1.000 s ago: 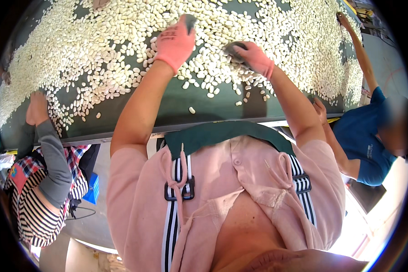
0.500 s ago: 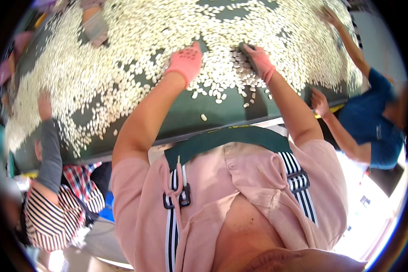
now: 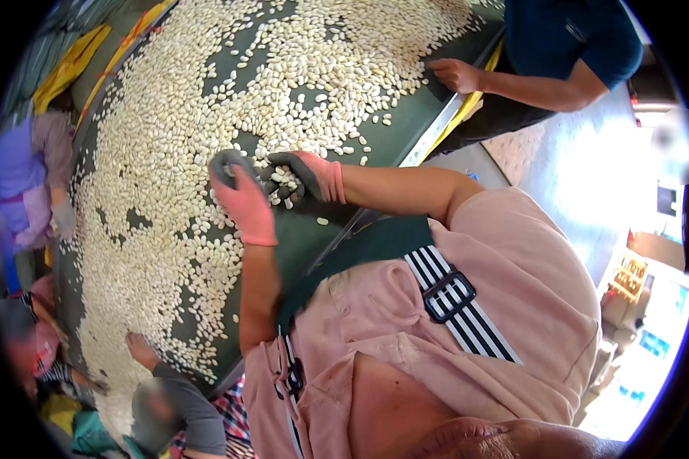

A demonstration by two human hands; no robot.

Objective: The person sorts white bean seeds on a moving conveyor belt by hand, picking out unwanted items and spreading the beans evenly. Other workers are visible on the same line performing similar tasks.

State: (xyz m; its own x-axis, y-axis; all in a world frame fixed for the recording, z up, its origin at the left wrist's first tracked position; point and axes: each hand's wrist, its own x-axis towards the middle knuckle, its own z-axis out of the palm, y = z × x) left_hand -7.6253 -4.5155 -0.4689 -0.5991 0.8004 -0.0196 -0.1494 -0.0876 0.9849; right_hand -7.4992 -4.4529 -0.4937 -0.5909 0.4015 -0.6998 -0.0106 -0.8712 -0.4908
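Note:
White beans [image 3: 314, 73] lie thickly over a dark green sorting table [image 3: 298, 237]. My right hand [image 3: 310, 176], in a pink glove with a grey palm, is cupped around several of the beans just above the table's near part. Beside it, to the left, my left hand [image 3: 245, 199] wears a matching glove. Its fingers are curled in toward the thumb, slightly blurred, and what they hold, if anything, is hidden. A few loose beans sit close to both hands.
A co-worker's hand [image 3: 455, 75] rests at the table's right edge; that person wears a blue shirt. Another co-worker's hand [image 3: 142, 350] reaches over beans at the lower left, and a gloved hand [image 3: 63, 218] shows at the far-left edge. A yellow strip [image 3: 459, 122] runs along the right rim.
The view has swung round. My hands, earlier apart among the beans, have come together near the table's edge. Beans now lie in my right hand.

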